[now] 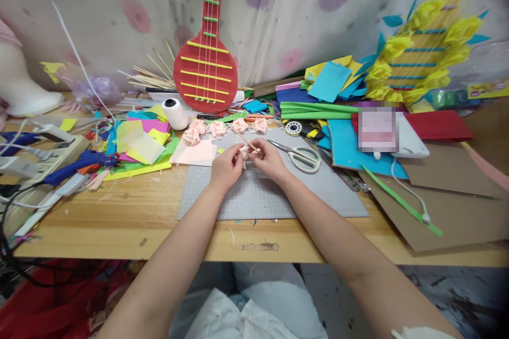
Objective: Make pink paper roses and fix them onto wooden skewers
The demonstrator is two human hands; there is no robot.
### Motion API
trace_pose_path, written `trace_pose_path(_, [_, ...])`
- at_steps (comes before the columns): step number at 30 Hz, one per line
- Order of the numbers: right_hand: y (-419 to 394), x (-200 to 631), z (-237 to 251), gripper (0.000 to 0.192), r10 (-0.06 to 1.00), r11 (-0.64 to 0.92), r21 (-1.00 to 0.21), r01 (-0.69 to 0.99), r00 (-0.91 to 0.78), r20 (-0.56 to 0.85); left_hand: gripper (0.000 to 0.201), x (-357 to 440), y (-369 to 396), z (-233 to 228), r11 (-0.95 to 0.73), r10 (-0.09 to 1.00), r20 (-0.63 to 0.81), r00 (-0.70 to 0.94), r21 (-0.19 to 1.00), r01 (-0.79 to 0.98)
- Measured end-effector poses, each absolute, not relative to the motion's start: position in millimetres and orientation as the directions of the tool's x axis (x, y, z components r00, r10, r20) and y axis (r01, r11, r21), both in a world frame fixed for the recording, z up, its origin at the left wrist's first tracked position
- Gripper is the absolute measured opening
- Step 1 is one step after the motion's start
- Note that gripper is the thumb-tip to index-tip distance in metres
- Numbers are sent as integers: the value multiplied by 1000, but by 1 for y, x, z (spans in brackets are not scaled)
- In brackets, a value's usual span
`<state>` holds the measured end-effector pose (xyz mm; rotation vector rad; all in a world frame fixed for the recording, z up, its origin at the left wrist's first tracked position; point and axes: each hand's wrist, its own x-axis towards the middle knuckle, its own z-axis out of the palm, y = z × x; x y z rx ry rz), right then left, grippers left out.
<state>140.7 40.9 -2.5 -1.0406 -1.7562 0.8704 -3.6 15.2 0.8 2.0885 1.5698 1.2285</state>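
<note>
From the head view, I see two hands meeting over a grey cutting mat (254, 206) on the surface (119, 228). The fingers of the left hand (227, 168) pinch a small pink paper piece (243, 156); the fingers of the right hand (270, 160) grasp a thin stick (249, 143) and seem to touch this paper also. The paper is therefore between the hands, near the pink paper flowers (217, 128).

In my opinion, the paper could tear if the stick is pressed too strongly, or open again if the pinch becomes loose. The scissors (305, 160) lie just beside the right hand, blades toward it, so a careless sideways movement could cause a scratch.

About writing, I can read none: a square item (378, 130) is blurred out, and the yellow packet (487, 89) carries print too small for me.
</note>
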Motion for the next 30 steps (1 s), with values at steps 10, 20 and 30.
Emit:
trace_pose_path(10, [44, 141, -5, 18, 912, 344, -915, 209, -307, 273, 28, -6, 12, 2, -355, 901, 433, 29, 696, 624])
trace_pose_path(20, [46, 138, -9, 15, 915, 336, -908, 249, -314, 252, 25, -3, 19, -3, -346, 887, 459, 44, 600, 721])
trace_pose_path(30, [47, 138, -8, 17, 921, 290, -941, 174, -318, 225, 27, -8, 14, 1, -322, 912, 411, 8, 702, 635])
